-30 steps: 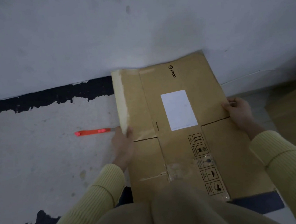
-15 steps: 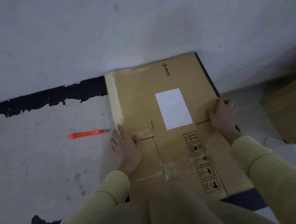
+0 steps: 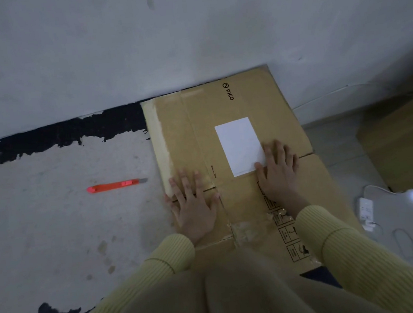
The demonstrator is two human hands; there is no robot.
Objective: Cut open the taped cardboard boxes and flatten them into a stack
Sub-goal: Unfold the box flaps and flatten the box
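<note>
A pale wall fills the far half of the view and meets a worn grey floor with patches of black showing through. A flattened brown box lies on the floor right of centre. Its far edge is against the wall and its near end is hidden under the person's knees. A second brown box sits further right, apart from the first one.

Both hands lie palm down on the flat box with fingers spread and straight, gripping nothing. The left hand presses the near-left part, across a slit between flaps. The right hand presses just right of centre, its fingers touching the near-right corner of a white label. A red knife lies on the floor left of the box, near it but not touching, with what looks like its blade tip pointing at the box.

The step appears to be pressing the cardboard flat. To do it well, keep the palms flat, lean weight onto the creases, and work outward from the middle to the edges so no layer springs up. Keeping the box square to the wall should help the stack sit evenly. Mind the knife when reaching left.
</note>
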